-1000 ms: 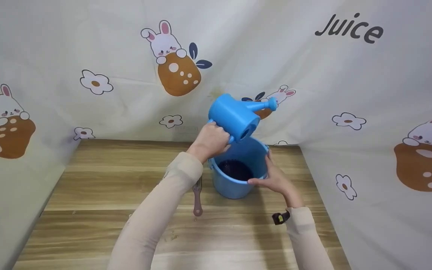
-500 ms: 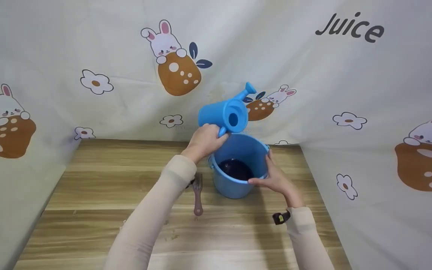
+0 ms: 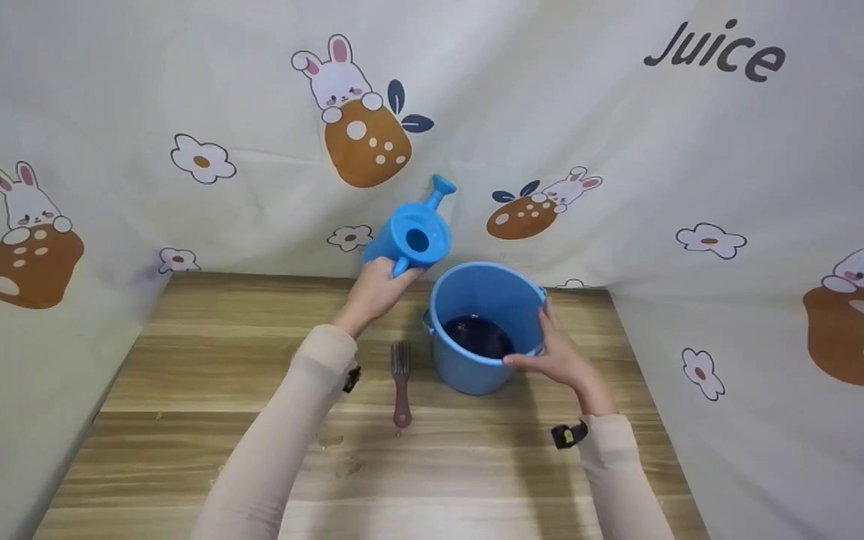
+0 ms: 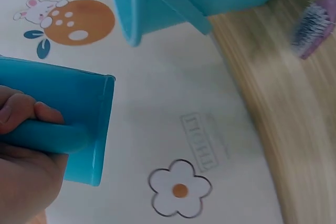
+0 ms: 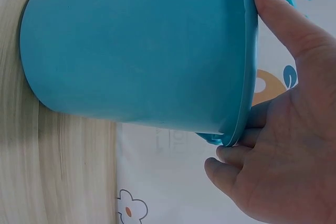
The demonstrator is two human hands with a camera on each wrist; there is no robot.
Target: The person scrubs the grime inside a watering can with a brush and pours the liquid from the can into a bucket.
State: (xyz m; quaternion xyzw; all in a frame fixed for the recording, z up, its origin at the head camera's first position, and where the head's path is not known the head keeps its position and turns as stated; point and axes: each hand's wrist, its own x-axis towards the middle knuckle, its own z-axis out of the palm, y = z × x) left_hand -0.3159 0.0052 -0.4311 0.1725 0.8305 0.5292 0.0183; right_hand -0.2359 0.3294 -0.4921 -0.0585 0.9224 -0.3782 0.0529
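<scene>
My left hand (image 3: 373, 298) grips the handle of a blue watering can (image 3: 432, 223), raised left of the bucket near the back wall. Its round opening faces me and its spout points up and away. In the left wrist view, fingers wrap the handle of the can (image 4: 79, 93). A blue bucket (image 3: 469, 375) stands upright on the table with dark liquid (image 3: 477, 335) at its bottom. My right hand (image 3: 559, 360) holds the bucket's right rim, thumb at the near side and fingers farther back. The right wrist view has the bucket (image 5: 136, 51) large, with the fingers right at its rim.
A brush (image 3: 401, 390) with a mauve handle lies left of the bucket, bristles pointing away. Small wet spots (image 3: 346, 466) mark the wooden table (image 3: 214, 375). A printed cloth (image 3: 267, 210) hangs behind and at both sides.
The watering can has moved left from over the bucket and tipped back, its opening turning from downward to facing me. My right hand keeps its place on the bucket.
</scene>
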